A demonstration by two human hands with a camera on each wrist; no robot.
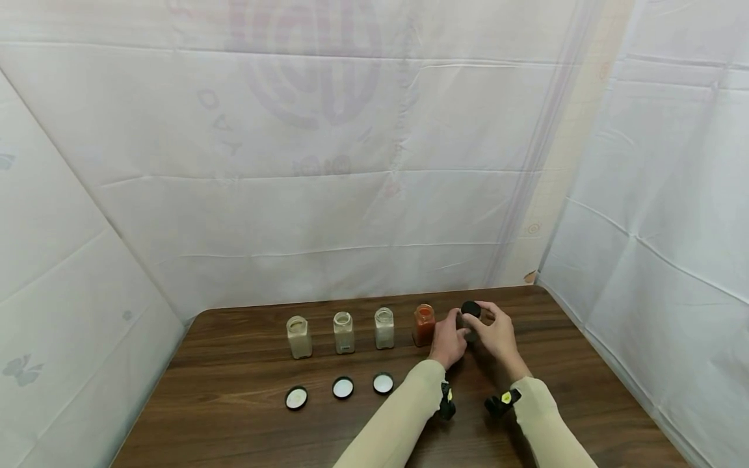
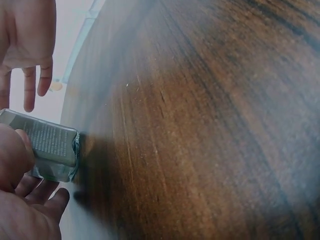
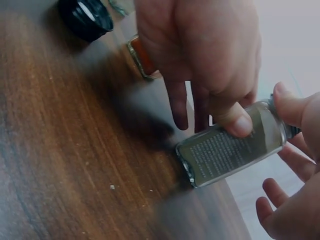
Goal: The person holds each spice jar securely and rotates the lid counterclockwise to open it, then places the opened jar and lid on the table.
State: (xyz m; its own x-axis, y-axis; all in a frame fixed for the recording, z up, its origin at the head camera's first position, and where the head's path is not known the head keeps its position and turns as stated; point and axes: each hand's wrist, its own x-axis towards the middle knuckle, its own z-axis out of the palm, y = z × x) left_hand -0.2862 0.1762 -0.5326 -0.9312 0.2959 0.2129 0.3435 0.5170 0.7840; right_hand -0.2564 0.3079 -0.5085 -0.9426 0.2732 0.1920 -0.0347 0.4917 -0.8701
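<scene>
A square glass jar with a printed label and greyish-green contents is between my two hands. My left hand grips its body, the thumb pressed on the label side in the right wrist view. Around the black lid at the top, my right hand has its thumb and fingers curled, while its other fingers hang loose in the right wrist view. Whether the jar's base touches the table cannot be told. Just left of my left hand stands an uncapped jar with orange-red contents.
Three more uncapped jars, a beige one, a pale one and a whitish one, stand in a row leftward. Black lids with white insides lie before them on the wooden table. White sheeting hangs behind.
</scene>
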